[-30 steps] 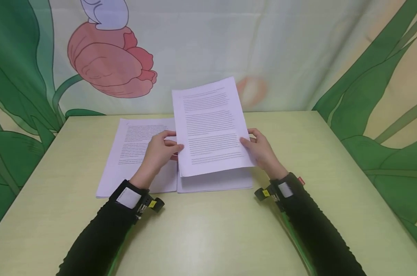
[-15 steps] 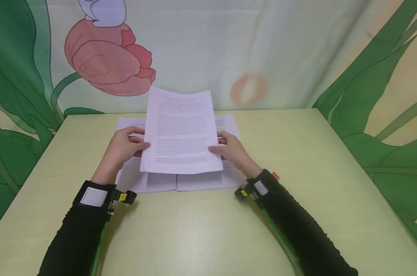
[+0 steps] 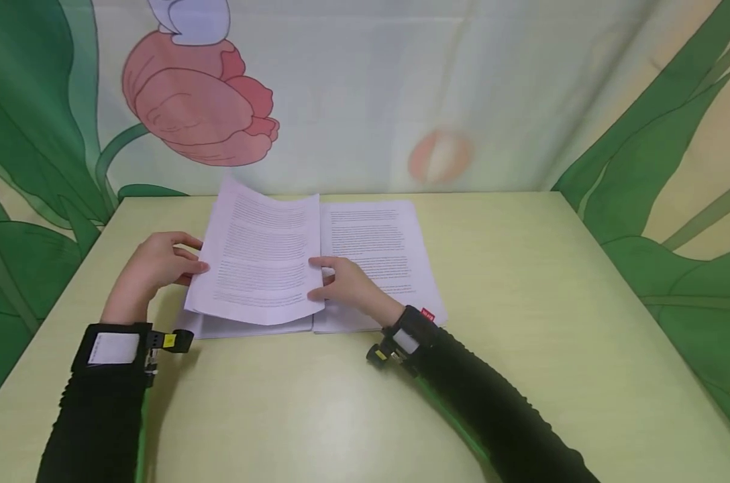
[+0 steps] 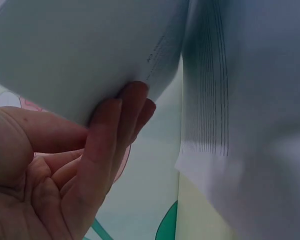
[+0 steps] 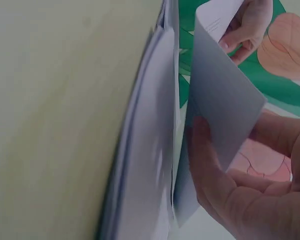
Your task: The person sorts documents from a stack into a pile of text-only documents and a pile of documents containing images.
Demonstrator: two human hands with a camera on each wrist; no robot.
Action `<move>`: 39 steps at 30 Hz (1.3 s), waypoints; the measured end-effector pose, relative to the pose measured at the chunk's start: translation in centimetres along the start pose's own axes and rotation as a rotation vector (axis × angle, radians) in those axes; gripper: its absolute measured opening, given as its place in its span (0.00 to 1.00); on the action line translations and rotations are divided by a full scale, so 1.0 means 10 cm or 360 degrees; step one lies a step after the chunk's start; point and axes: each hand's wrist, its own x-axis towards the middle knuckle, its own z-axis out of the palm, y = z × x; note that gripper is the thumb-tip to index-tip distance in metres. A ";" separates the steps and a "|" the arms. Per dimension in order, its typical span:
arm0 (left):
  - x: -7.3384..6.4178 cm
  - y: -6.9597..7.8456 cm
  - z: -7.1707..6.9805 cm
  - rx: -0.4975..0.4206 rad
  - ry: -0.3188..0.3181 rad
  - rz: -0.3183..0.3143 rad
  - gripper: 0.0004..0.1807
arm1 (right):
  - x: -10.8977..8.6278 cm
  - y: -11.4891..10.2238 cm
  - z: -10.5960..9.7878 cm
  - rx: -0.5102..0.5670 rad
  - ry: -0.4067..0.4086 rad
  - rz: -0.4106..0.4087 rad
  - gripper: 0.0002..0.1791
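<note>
A printed sheet of paper (image 3: 265, 258), its top edge curving upward, is held over the left paper stack (image 3: 250, 329). My left hand (image 3: 162, 261) pinches its left edge, thumb on top and fingers beneath. At the opposite edge, my right hand (image 3: 347, 288) pinches the sheet between thumb and fingers. In the left wrist view the sheet (image 4: 80, 45) stands apart from the printed page below, with the fingers (image 4: 102, 145) under it. The right wrist view shows the lifted paper (image 5: 220, 95) beside the edges of the stack (image 5: 150, 125).
A second printed paper stack (image 3: 371, 235) lies directly to the right of the left one, partly behind the right hand. Both are near the back of the pale table (image 3: 353, 402). A patterned curtain (image 3: 353, 100) hangs behind the table's far edge.
Both hands have carried the sheet leftward and lower, from above the right stack to above the left one. The right stack's printed page is now uncovered.
</note>
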 end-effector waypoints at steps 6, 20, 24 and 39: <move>0.00 -0.09 -0.07 0.0038 -0.0071 -0.0016 0.28 | -0.07 -0.06 0.08 -0.0115 -0.0038 -0.0033 0.39; 0.08 -0.27 -0.06 0.0210 -0.0167 -0.0141 0.30 | -0.08 -0.07 0.13 -0.0268 -0.0099 -0.0024 0.37; 0.08 -0.29 -0.05 0.0251 -0.0224 -0.0161 0.31 | -0.09 -0.07 0.13 -0.0311 -0.0111 -0.0018 0.36; -0.06 -0.19 -0.06 0.0367 -0.0380 -0.0205 0.37 | -0.10 -0.08 0.13 -0.0337 -0.0107 -0.0058 0.34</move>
